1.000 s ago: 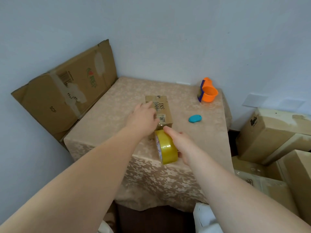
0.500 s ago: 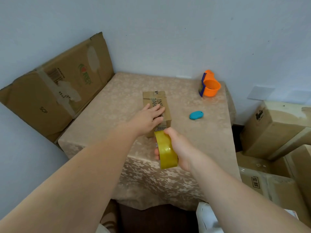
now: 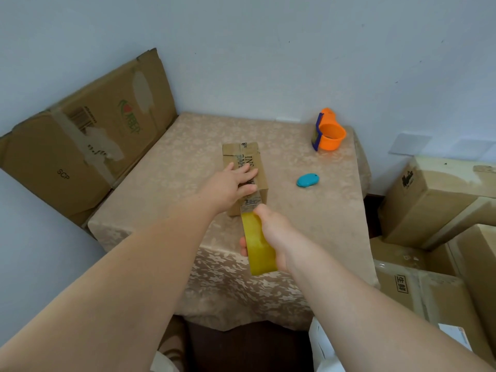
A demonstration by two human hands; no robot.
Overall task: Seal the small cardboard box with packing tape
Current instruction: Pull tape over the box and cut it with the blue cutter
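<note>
Left hand (image 3: 231, 183) lies flat, fingers spread, on the printed small cardboard box (image 3: 245, 174); at its 6 o'clock, right hand (image 3: 271, 232) grips the yellow tape roll (image 3: 258, 245).

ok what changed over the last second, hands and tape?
The right hand pulled the yellow tape roll back from the small cardboard box toward the table's near edge, drawing out a strip of tape. The left hand stayed pressed flat on the box top. Orange dispenser and blue object unmoved.

Count on and around the table

One small cardboard box (image 3: 245, 170), one tape roll (image 3: 259, 244), one orange dispenser (image 3: 328, 131), one blue oval object (image 3: 307, 180), two hands.
</note>
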